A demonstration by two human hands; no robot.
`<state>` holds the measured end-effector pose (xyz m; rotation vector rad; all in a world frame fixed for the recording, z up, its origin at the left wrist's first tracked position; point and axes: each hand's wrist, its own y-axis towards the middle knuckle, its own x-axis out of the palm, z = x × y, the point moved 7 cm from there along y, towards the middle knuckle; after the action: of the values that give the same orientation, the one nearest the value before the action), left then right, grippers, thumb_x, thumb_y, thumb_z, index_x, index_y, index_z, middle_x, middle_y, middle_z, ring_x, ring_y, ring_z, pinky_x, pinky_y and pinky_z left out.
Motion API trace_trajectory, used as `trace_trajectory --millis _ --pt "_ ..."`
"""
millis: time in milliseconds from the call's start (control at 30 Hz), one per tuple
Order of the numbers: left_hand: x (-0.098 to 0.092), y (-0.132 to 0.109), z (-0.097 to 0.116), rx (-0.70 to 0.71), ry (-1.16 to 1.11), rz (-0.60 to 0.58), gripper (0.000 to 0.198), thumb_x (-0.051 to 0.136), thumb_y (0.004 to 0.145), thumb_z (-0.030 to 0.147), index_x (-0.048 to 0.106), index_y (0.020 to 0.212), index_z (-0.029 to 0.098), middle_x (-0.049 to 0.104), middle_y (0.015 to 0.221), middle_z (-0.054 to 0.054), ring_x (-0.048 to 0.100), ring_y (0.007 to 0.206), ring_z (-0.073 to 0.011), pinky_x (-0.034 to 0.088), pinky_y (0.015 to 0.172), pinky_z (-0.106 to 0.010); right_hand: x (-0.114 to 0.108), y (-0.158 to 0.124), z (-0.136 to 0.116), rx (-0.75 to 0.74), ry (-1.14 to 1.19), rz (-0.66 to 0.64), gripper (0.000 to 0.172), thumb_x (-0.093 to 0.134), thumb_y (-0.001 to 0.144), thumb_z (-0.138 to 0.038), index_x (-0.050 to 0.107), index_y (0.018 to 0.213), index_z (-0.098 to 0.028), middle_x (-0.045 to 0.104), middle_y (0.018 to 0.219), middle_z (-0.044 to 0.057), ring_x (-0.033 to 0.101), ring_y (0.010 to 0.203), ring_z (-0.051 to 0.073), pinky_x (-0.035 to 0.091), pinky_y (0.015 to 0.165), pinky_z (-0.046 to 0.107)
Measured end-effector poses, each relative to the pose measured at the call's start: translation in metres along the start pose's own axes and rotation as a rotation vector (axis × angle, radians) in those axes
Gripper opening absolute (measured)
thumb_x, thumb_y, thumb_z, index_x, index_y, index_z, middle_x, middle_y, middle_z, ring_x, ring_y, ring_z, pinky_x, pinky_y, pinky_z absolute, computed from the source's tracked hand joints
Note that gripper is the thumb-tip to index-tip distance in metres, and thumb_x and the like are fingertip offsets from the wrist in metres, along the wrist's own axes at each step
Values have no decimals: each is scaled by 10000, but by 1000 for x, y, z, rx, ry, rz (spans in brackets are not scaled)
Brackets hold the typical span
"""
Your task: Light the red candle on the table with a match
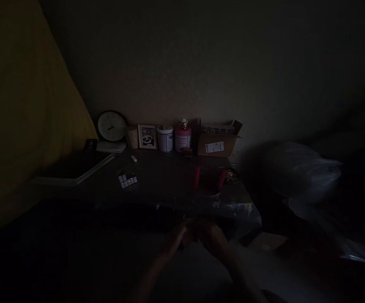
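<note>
The room is very dark. My left hand (pixel 177 240) and my right hand (pixel 212 240) meet close together just below the near edge of a dark table (pixel 169 189). Their fingers are too dim and smeared to make out, and I cannot see whether anything is between them. Nearest on the table stand two red-handled objects (pixel 209 179), a little beyond the hands.
A puzzle cube (pixel 127 180) and a laptop (pixel 75 168) lie at left. Against the wall stand a clock (pixel 111 126), a panda picture (pixel 147 136), two tubs (pixel 173 139) and an open cardboard box (pixel 217 141). A pale plastic bag (pixel 302 172) bulges at right. Yellow fabric (pixel 18 109) fills the left.
</note>
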<state>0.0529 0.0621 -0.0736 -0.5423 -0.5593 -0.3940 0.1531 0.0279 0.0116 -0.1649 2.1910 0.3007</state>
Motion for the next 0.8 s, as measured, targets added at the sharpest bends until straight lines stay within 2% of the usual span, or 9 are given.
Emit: trace_trajectory --millis 167,267,400,500,633,800 --pt "2 -1 4 51 55 -18 158 616 756 287 678 860 186 708 747 -64 629 872 -259 466 728 -320 2 1 -2 -54 14 -25 334 349 899 -217 641 738 -223 631 712 1 575 636 117 408 591 210" --pt "3 -5 5 68 102 -48 201 582 800 321 653 916 174 695 848 -74 624 855 -232 482 740 -347 3 1 -2 -54 -11 -31 322 376 887 -215 638 700 -219 632 737 8 580 661 123 421 624 217" --pt "3 -9 7 97 168 -80 228 533 845 351 618 949 166 653 977 -43 613 853 -186 487 779 -372 3 1 2 -33 -4 -15 271 381 873 -202 633 774 -212 643 779 20 594 684 130 434 624 220" --pt "3 -10 9 133 204 -85 177 569 816 325 642 869 173 679 873 -37 614 855 -198 461 796 -360 5 -1 4 -55 11 -30 280 354 892 -224 620 804 -212 643 748 18 594 657 130 436 606 221" --pt "9 -9 10 167 239 -114 193 580 776 358 673 763 189 685 679 -52 627 795 -234 451 742 -353 8 -1 10 -40 -28 -12 254 367 882 -226 618 847 -209 663 817 36 609 707 145 439 626 229" --pt "9 -8 9 200 289 -138 298 570 738 453 685 777 180 706 704 -71 638 773 -230 449 727 -326 11 -1 15 -5 -49 -36 255 376 883 -226 630 874 -212 669 836 27 613 700 138 430 609 222"
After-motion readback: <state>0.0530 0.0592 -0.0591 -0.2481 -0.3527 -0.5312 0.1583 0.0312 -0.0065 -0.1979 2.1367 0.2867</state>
